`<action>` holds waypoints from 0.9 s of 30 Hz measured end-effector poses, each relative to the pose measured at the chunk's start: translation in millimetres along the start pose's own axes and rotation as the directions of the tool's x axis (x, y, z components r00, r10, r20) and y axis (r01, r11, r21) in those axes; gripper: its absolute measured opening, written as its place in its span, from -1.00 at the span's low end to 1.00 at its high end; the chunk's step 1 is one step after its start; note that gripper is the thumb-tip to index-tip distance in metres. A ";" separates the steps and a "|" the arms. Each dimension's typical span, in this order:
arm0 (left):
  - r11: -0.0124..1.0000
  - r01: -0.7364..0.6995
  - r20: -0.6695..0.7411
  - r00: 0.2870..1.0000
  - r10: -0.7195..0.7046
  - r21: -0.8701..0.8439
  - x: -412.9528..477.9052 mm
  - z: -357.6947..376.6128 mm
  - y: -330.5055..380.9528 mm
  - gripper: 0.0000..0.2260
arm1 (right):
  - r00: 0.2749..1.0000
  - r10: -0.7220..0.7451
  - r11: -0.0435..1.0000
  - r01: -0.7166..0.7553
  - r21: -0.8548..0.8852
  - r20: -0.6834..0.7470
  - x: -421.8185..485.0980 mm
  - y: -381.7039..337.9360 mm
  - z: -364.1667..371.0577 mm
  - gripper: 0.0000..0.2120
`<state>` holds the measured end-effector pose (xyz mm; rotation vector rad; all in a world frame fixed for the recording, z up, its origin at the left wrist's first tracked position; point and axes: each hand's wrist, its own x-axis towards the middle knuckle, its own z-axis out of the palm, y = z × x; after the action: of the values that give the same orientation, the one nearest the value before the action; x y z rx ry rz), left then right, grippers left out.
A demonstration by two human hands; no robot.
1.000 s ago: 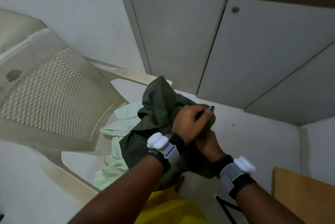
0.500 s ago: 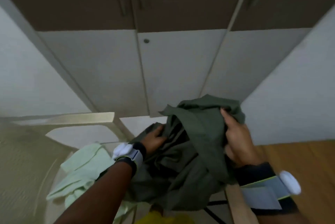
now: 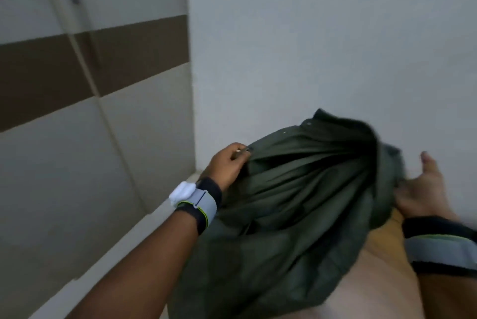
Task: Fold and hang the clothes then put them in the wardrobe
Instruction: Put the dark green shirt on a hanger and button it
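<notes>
A dark green shirt (image 3: 296,205) with small buttons hangs bunched in the air between my hands, over a wooden surface (image 3: 374,262). My left hand (image 3: 227,166) pinches its left edge near a button. My right hand (image 3: 423,194) is at the shirt's right side, palm up with the thumb raised; the cloth hides its fingers, so I cannot tell whether they hold it. The wardrobe (image 3: 77,112) with grey and brown doors stands at the left, its doors shut.
A plain white wall (image 3: 322,47) fills the back and right. A pale ledge or floor strip (image 3: 144,236) runs along the wardrobe's base. The wooden surface lies at the lower right beneath the shirt.
The view has swung right, away from the chair and the light green cloth. Both hands carried the green shirt over to the wooden surface and spread apart, stretching it out.
</notes>
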<state>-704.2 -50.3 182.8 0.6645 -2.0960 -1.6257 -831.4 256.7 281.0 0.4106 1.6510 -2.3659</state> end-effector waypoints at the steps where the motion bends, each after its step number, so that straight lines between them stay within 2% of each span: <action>1: 0.983 0.045 -0.103 0.994 -0.027 0.176 8.6 16.4 -5.3 -0.82 | 0.994 -0.063 0.995 0.056 -0.078 -0.090 13.4 9.5 -29.9 -0.46; 2: 0.937 0.140 -0.183 0.979 -0.084 0.320 12.1 29.3 -12.2 -0.66 | 0.989 -0.076 0.986 0.057 -0.154 -0.125 19.2 22.0 -51.3 -0.51; 3: 0.896 0.212 -0.224 0.966 -0.130 0.391 13.3 42.9 -15.7 -0.52 | 0.976 -0.103 0.952 0.041 -0.305 -0.193 20.3 37.6 -70.6 -0.59; 4: 0.878 0.237 -0.209 0.964 -0.162 0.416 12.2 59.9 -19.0 -0.42 | 0.961 -0.076 0.933 -0.025 -0.360 -0.264 14.2 52.7 -84.6 -0.69; 6: 0.847 0.197 -0.094 0.980 -0.173 0.493 0.3 81.2 -35.1 -0.32 | 0.968 0.058 0.914 -0.150 -0.377 -0.244 8.4 92.2 -105.8 -0.86; 8: 0.765 0.085 0.091 0.978 -0.185 0.638 -19.5 113.8 -57.3 -0.24 | 0.952 0.161 0.862 -0.264 -0.433 -0.259 1.6 125.7 -128.7 -0.82; 10: 0.650 -0.054 0.244 0.948 -0.206 0.758 -44.4 136.4 -79.1 -0.09 | 0.940 0.204 0.805 -0.321 -0.499 -0.275 9.4 150.2 -157.5 -0.52; 12: 0.551 -0.233 0.391 0.901 -0.187 0.801 -69.1 157.4 -96.9 0.01 | 0.937 0.206 0.794 -0.329 -0.511 -0.283 20.9 163.6 -176.3 -0.29; 14: 0.455 -0.384 0.494 0.856 -0.151 0.803 -83.3 168.7 -113.4 0.02 | 0.955 0.193 0.768 -0.291 -0.570 -0.226 33.7 169.0 -185.3 -0.31; 15: 0.420 -0.410 0.506 0.850 -0.147 0.810 -85.4 173.4 -121.9 -0.01 | 0.963 0.184 0.740 -0.267 -0.617 -0.196 42.2 169.0 -188.9 -0.45; 17: 0.417 -0.400 0.486 0.866 -0.120 0.816 -80.5 177.7 -127.3 -0.07 | 0.978 0.146 0.680 -0.207 -0.704 -0.148 55.4 165.3 -188.5 -0.80; 18: 0.451 -0.370 0.466 0.877 -0.119 0.812 -73.2 183.7 -125.3 -0.08 | 0.985 0.118 0.671 -0.174 -0.721 -0.127 63.5 158.5 -186.0 -0.89; 20: 0.510 -0.341 0.411 0.911 -0.028 0.790 -57.0 190.4 -109.8 -0.14 | 0.998 0.050 0.727 -0.066 -0.683 -0.043 71.1 139.0 -167.9 -0.85; 22: 0.561 -0.364 0.380 0.920 0.094 0.744 -39.4 198.5 -88.4 -0.23 | 0.999 -0.007 0.826 0.031 -0.563 0.046 75.2 117.9 -147.2 -0.81; 25: 0.628 -0.429 0.398 0.895 0.200 0.650 -8.4 216.6 -56.2 -0.33 | 0.987 -0.021 0.937 0.075 -0.341 0.161 84.4 94.7 -121.9 -0.74; 27: 0.628 -0.477 0.409 0.874 0.264 0.614 15.0 231.4 -37.1 -0.36 | 0.979 -0.010 0.960 0.067 -0.272 0.206 88.2 80.2 -107.8 -0.72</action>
<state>-846.1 113.1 91.7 0.1475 -2.8491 -0.6689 -876.0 328.5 144.3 0.0820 1.8689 -2.0762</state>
